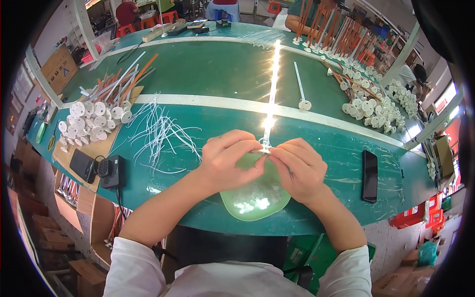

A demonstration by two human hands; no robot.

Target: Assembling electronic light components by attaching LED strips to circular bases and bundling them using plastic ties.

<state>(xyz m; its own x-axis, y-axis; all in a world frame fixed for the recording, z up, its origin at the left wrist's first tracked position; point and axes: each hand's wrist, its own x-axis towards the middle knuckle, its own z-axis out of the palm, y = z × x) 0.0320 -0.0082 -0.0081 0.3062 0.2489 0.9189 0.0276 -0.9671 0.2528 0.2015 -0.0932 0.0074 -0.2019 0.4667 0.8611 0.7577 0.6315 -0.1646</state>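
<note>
A glowing LED light stick (pixel 272 94) stretches away from me over the bench, its white base end at my fingers. My left hand (pixel 228 161) pinches that end from the left between thumb and forefinger. From the right, my right hand (pixel 301 168) grips the same end with its fingertips pressed together. The fingers partly hide the base. Beneath both hands lies a light green shallow tray (pixel 232 210) with small whitish bits in it. Loose white wires (pixel 161 131) are heaped to the left of my left hand.
On the left are sticks with round white bases (pixel 91 121) on cardboard, and a black boxy device (pixel 113 171). At right lie a black phone (pixel 369 175) and more white-based sticks (pixel 368 106). One unlit stick (pixel 300 84) lies beyond the white rail (pixel 208 101). People sit farther back.
</note>
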